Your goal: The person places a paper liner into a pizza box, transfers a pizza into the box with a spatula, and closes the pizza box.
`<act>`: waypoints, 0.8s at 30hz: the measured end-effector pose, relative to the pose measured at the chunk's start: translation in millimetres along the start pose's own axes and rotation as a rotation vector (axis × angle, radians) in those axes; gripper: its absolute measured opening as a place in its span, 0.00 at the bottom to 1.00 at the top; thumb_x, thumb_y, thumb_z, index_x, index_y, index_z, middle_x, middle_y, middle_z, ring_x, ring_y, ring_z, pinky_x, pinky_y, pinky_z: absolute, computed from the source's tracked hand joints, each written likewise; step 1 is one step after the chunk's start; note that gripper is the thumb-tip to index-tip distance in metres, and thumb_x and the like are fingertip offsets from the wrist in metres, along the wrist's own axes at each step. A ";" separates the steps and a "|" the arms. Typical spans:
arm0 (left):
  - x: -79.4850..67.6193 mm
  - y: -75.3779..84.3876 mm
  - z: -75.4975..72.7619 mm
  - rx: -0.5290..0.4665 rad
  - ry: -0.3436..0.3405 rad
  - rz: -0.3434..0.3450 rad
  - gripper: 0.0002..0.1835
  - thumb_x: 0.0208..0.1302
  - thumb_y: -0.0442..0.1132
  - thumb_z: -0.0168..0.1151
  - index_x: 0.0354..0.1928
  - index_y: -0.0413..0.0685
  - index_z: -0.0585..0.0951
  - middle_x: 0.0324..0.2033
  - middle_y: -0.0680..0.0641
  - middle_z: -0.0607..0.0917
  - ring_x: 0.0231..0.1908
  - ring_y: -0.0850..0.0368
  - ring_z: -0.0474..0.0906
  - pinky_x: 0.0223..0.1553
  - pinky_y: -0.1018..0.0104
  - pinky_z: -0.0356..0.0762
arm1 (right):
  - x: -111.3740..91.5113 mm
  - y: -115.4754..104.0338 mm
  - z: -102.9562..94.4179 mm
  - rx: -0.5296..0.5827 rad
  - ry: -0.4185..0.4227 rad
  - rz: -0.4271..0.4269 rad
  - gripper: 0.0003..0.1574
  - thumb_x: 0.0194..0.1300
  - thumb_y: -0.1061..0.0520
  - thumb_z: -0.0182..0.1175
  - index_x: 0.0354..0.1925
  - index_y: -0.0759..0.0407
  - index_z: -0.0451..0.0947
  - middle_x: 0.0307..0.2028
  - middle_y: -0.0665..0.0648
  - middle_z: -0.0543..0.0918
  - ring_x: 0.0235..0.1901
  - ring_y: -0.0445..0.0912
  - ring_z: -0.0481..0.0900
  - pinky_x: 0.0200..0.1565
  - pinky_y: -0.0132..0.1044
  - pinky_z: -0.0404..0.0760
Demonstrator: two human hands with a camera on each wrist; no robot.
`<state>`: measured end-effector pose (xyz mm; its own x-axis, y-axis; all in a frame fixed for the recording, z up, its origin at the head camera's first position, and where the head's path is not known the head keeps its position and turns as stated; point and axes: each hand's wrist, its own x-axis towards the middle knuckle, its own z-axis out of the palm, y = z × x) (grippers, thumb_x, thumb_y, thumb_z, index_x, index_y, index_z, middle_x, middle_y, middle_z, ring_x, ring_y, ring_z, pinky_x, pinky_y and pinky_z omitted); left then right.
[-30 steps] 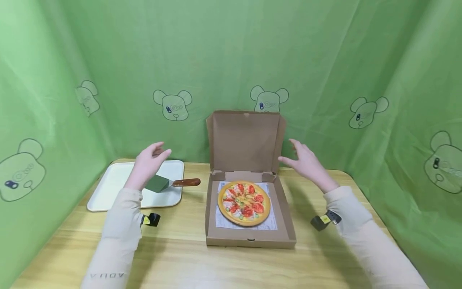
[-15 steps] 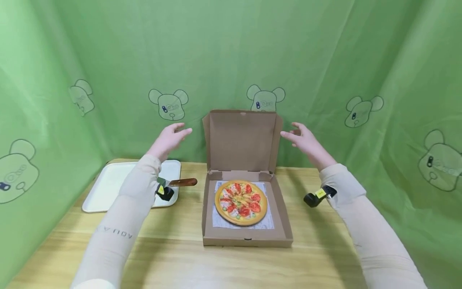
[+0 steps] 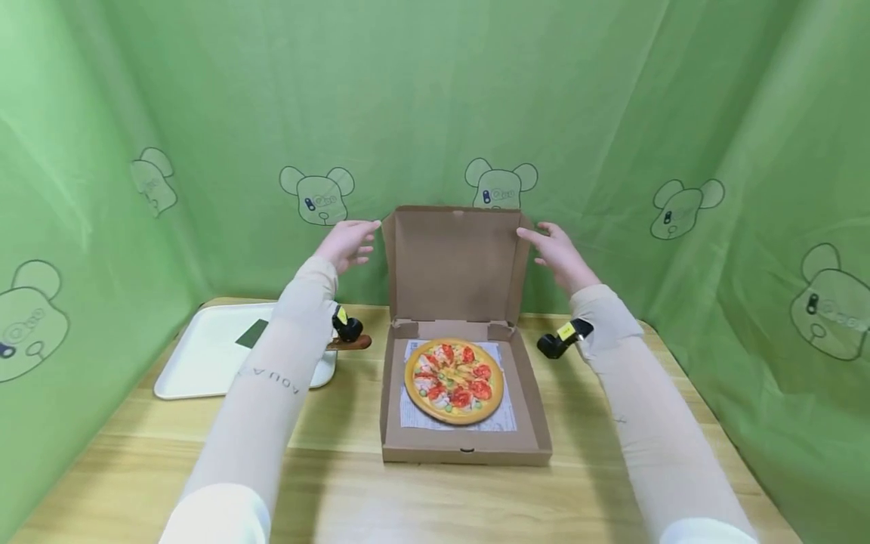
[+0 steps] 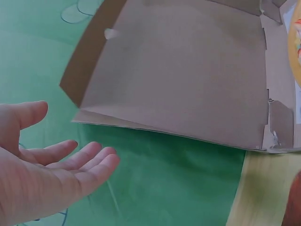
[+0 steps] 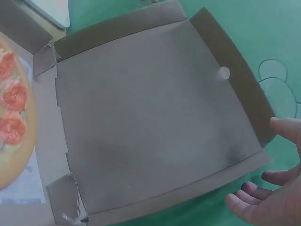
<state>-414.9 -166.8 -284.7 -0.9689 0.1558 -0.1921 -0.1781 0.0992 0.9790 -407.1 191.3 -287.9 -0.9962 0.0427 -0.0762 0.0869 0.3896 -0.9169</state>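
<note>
A brown cardboard pizza box [image 3: 467, 456] stands with its lid [image 3: 458, 264] raised. Inside, a round pizza [image 3: 454, 381] with red and green toppings lies on a printed paper sheet [image 3: 504, 419]. My left hand [image 3: 349, 243] is by the lid's upper left corner, fingers spread and holding nothing; the left wrist view has a gap between this hand [image 4: 56, 165] and the cardboard. At the lid's upper right corner is my right hand [image 3: 557, 249], its thumb overlapping the edge in the head view. In the right wrist view the right hand's fingers [image 5: 254, 195] are extended just beyond the side flap.
On the left a white tray [image 3: 197, 363] bears a turner with a dark green blade [image 3: 253, 333] and wooden handle [image 3: 356, 343], partly hidden by my left sleeve. Green curtain [image 3: 421, 91] with bear-head prints closes off the back and sides of the wooden table [image 3: 381, 502].
Both hands have moved to the lid's upper corners: the left up and rightward, the right up and slightly inward. My left forearm now covers part of the tray. Box and pizza stay put.
</note>
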 end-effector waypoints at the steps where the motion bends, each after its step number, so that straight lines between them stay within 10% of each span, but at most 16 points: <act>1: 3.2 0.0 2.1 -0.001 0.005 -0.007 0.31 0.74 0.47 0.50 0.73 0.43 0.58 0.73 0.39 0.60 0.72 0.42 0.59 0.74 0.53 0.62 | 2.0 0.0 2.6 0.006 0.006 0.005 0.54 0.71 0.40 0.52 0.77 0.60 0.33 0.78 0.62 0.37 0.76 0.59 0.46 0.77 0.53 0.55; 24: 30.2 -2.5 34.0 -0.187 0.007 -0.021 0.41 0.71 0.62 0.46 0.77 0.49 0.47 0.77 0.43 0.48 0.75 0.43 0.51 0.77 0.54 0.54 | 10.0 5.0 30.1 0.119 0.089 0.048 0.60 0.68 0.35 0.54 0.77 0.59 0.32 0.78 0.60 0.37 0.77 0.58 0.42 0.78 0.55 0.46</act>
<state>-437.9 -128.9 -295.3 -0.9656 0.1490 -0.2129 -0.2266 -0.0817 0.9706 -417.0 165.9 -305.0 -0.9856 0.1425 -0.0908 0.1274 0.2734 -0.9534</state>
